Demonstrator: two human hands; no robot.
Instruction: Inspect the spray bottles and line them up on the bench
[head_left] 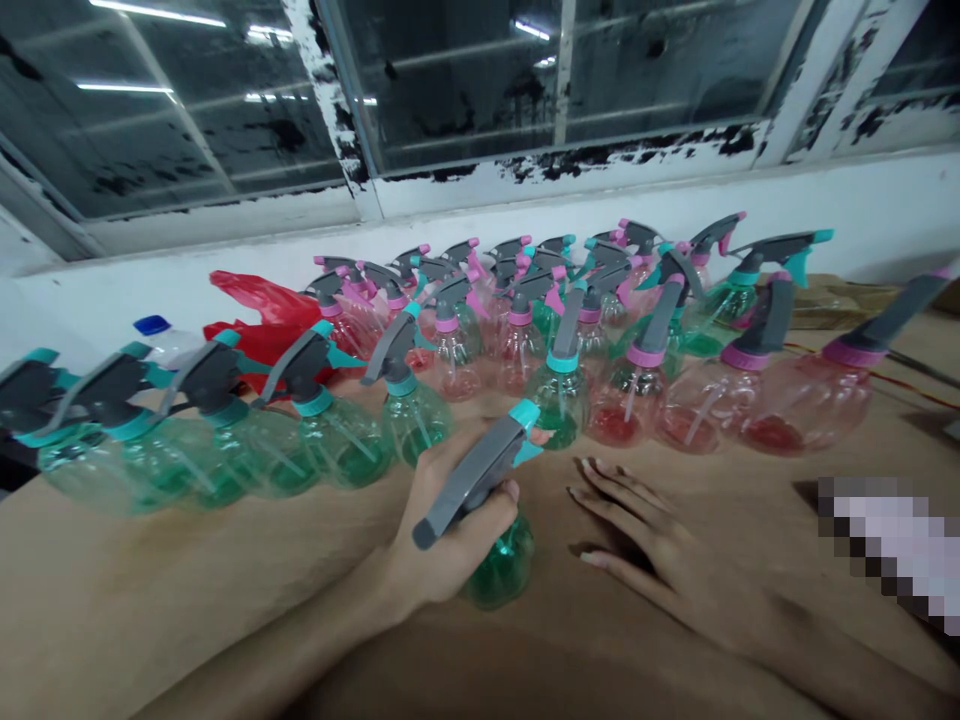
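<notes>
My left hand [442,520] is wrapped round the neck of a green spray bottle [501,565], under its grey trigger head with a turquoise nozzle. The bottle is in front of me, near the table's front; its neck is hidden by my fingers. To the right, my right hand [652,540] lies on the tabletop with fingers spread, holding nothing. Just beyond the hands stand another green spray bottle [559,400] with a turquoise collar and a pink spray bottle [622,405] with a pink collar.
Several green spray bottles [345,440] form a row at the left. More pink ones [810,400] stand at the right, with a dense group behind. A red plastic bag [262,315] and a blue-capped bottle [169,340] are at the back left. The wooden table [247,560] meets a windowed wall.
</notes>
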